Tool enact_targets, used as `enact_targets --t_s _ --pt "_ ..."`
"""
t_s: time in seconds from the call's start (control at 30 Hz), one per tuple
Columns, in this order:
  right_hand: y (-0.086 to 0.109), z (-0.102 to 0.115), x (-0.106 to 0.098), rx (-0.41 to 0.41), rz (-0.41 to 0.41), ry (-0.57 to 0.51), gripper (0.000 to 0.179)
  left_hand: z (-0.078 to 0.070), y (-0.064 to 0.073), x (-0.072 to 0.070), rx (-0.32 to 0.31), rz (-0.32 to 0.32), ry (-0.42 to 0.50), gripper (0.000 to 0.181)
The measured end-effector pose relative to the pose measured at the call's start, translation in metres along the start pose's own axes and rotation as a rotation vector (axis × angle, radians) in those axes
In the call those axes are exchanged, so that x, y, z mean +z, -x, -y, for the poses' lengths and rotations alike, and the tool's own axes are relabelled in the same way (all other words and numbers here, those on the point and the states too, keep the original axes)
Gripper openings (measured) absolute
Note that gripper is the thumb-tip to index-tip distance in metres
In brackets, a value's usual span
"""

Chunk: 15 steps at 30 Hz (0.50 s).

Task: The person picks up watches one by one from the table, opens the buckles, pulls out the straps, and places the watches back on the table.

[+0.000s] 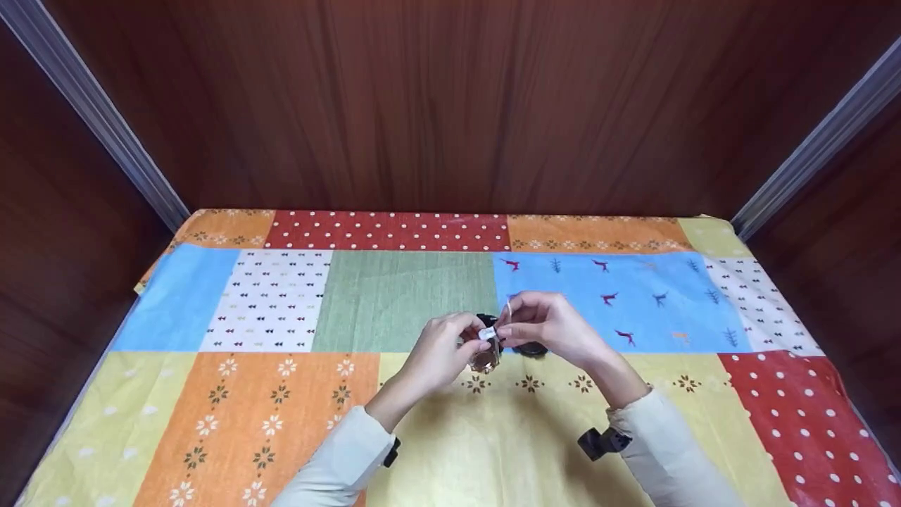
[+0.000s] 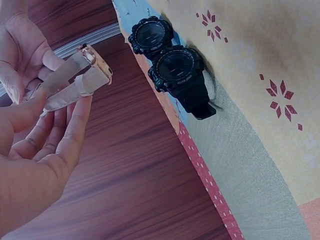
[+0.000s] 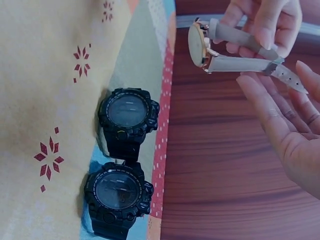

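Observation:
A wristwatch (image 3: pixel 197 46) with a rose-gold case and pale strap is held up above the table, its strap bent into a loop. My left hand (image 1: pixel 445 345) grips the strap between thumb and fingers; in the left wrist view the left hand (image 2: pixel 45 160) has fingers beneath the band. At the strap's free end is my right hand (image 1: pixel 556 327), thumb and forefinger closed together there. The right wrist view shows the strap tail passing through the buckle (image 3: pixel 273 66), between the fingers of the right hand (image 3: pixel 295 135).
Two black digital watches, one (image 3: pixel 127 112) beside the other (image 3: pixel 117 190), lie on the patchwork tablecloth (image 1: pixel 267 422) just beyond the hands. A dark wood panel (image 1: pixel 450 105) rises behind the table, with more panels at both sides.

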State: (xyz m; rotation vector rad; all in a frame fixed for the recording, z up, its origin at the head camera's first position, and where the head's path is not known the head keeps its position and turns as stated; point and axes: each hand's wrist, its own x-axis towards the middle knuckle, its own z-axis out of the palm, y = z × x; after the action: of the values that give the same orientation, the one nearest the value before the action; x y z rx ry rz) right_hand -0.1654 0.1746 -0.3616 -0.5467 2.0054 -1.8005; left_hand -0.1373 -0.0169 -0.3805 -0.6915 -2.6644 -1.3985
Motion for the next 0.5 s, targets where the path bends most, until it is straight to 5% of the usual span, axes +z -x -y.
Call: enact_targets --t_s 0.5 --pt "-0.0037 -0.0045 0.0002 -0.07 0.021 0.202 0.022 -0.0011 -0.0004 0.0009 -0.011 0.009 0.03 0.007"
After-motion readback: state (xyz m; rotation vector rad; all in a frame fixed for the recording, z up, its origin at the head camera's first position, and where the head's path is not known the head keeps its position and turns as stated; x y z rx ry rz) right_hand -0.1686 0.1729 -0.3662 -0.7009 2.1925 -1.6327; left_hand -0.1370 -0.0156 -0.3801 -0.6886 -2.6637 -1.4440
